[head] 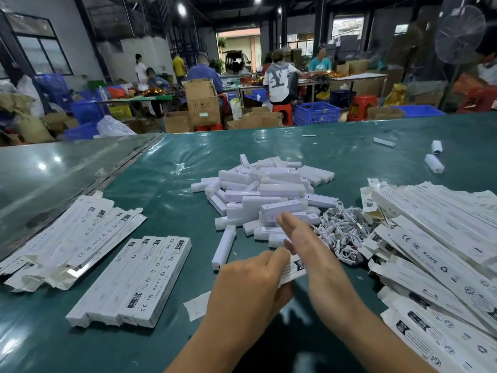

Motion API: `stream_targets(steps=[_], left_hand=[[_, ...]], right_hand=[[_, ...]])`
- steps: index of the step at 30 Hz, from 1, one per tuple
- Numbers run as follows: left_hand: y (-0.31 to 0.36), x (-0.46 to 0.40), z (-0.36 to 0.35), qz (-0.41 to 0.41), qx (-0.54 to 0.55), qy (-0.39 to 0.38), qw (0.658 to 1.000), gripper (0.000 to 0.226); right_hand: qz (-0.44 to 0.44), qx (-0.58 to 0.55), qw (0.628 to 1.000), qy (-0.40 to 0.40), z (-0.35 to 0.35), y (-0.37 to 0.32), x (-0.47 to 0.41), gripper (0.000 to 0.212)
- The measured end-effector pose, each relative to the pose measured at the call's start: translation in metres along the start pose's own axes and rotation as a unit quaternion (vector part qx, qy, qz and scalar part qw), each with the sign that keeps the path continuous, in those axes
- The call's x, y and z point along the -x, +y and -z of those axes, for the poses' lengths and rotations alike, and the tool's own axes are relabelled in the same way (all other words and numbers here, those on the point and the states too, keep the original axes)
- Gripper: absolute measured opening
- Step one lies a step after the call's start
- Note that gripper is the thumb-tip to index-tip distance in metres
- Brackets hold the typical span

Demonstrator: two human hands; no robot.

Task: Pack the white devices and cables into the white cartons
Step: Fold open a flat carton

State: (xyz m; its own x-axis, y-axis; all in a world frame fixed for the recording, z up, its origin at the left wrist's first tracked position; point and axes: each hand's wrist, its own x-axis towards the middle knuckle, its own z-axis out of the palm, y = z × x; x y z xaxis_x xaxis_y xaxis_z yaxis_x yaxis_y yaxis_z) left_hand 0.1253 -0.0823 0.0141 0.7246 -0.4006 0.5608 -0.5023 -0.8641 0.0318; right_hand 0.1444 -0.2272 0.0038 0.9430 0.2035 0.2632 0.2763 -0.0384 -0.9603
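We have one white carton (293,268) gripped in our left hand (250,289), fingers curled round its near end to steady it, probably for closing. Our right hand (309,246) lies alongside with fingers straight and holding nothing, reaching toward the heap of white devices (269,195) just beyond. The tangle of white cables (341,232) sits right of that heap, with flat cartons (435,238) stacked further right. Filled cartons (134,281) line up at our left on the green table (188,162).

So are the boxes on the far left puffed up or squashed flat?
Squashed flat. The far-left cartons lie fanned out thin with end flaps sticking out, unlike the squared-up row beside them.
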Motion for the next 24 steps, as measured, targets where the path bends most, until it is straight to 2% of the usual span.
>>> stream_targets(steps=[2,5,8,10,13,18,20,21,22,24], left_hand=[[0.000,0.001,-0.002,-0.006,-0.022,-0.020,1.000,0.030],[0.001,0.001,-0.006,-0.007,-0.043,-0.035,0.998,0.027],[0.001,0.000,-0.008,-0.015,-0.052,-0.032,0.998,0.030],[-0.003,-0.002,-0.008,-0.018,-0.036,-0.012,0.999,0.033],[-0.009,-0.005,-0.006,-0.012,-0.006,0.022,1.000,0.029],[-0.012,-0.004,-0.006,-0.014,0.022,0.034,0.999,0.027],[-0.012,-0.003,-0.006,-0.008,0.061,0.024,0.998,0.026],[-0.012,-0.003,-0.007,-0.012,0.070,0.022,0.997,0.025],[-0.012,-0.002,-0.009,-0.020,0.066,0.025,0.997,0.023],[-0.014,-0.003,-0.013,-0.025,0.037,0.047,0.998,0.033]], right_hand=[[0.003,0.041,0.999,-0.002,-0.002,0.002,-0.003,0.047],[0.006,0.072,0.997,0.016,-0.004,0.007,-0.004,0.048],[0.017,0.050,0.997,0.056,-0.010,0.011,-0.002,0.032],[0.017,-0.016,0.997,0.076,-0.012,0.011,-0.003,0.028],[0.007,-0.126,0.989,0.081,-0.002,0.004,-0.006,0.043],[0.059,-0.105,0.991,0.053,0.016,0.000,-0.009,0.055],[0.067,-0.048,0.997,-0.006,0.015,0.001,-0.006,0.056],[0.077,0.018,0.996,-0.033,0.012,0.000,-0.005,0.054],[0.097,0.105,0.989,-0.038,0.009,0.002,-0.004,0.049],[0.139,0.215,0.966,0.022,0.003,0.007,-0.005,0.033]])
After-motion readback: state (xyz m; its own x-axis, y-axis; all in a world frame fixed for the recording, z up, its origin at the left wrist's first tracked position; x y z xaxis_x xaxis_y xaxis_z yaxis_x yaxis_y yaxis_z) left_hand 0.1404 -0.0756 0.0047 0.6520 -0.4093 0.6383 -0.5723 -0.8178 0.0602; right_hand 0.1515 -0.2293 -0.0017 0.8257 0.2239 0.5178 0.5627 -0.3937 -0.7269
